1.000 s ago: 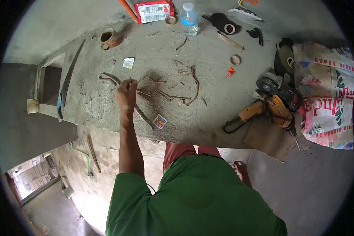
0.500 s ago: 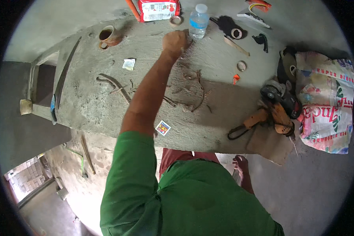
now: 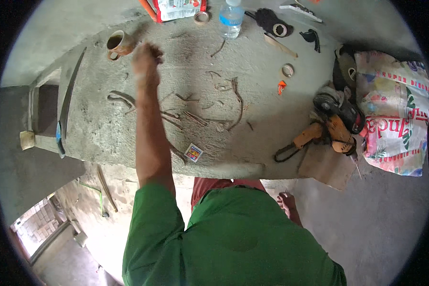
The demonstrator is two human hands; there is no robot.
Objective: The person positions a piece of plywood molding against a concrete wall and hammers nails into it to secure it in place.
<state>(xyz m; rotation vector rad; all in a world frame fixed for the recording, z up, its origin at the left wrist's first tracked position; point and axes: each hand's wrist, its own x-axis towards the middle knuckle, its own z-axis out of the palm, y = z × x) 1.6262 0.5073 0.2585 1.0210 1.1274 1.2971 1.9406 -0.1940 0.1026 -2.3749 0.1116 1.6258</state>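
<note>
My left hand (image 3: 147, 63) is over the far left part of the concrete slab (image 3: 267, 109), just right of a brown mug (image 3: 119, 43) with dark liquid in it. Motion smears its fingers, so I cannot make out whether they hold anything. Beneath my left forearm and to its right lie several dry twigs (image 3: 237, 102). A short twig (image 3: 218, 48) rests below the clear water bottle (image 3: 231, 21). Near the front edge is a small matchbox (image 3: 193, 152). My right hand (image 3: 286, 201) hangs low beside my body, below the slab's edge, fingers loosely apart with nothing visible in them.
On the right are an orange drill (image 3: 341, 138), an angle grinder (image 3: 331, 102) and a printed sack (image 3: 393, 119). A long blade (image 3: 72, 97) lies at the left edge. Tape rolls (image 3: 288, 70), a red-and-white packet (image 3: 178, 8) and a black cloth item (image 3: 270, 21) are farther back.
My left hand has moved left, from beside the bottle to near the mug. A short twig now shows where the hand was. The small pale packet is no longer visible. The view has shifted slightly.
</note>
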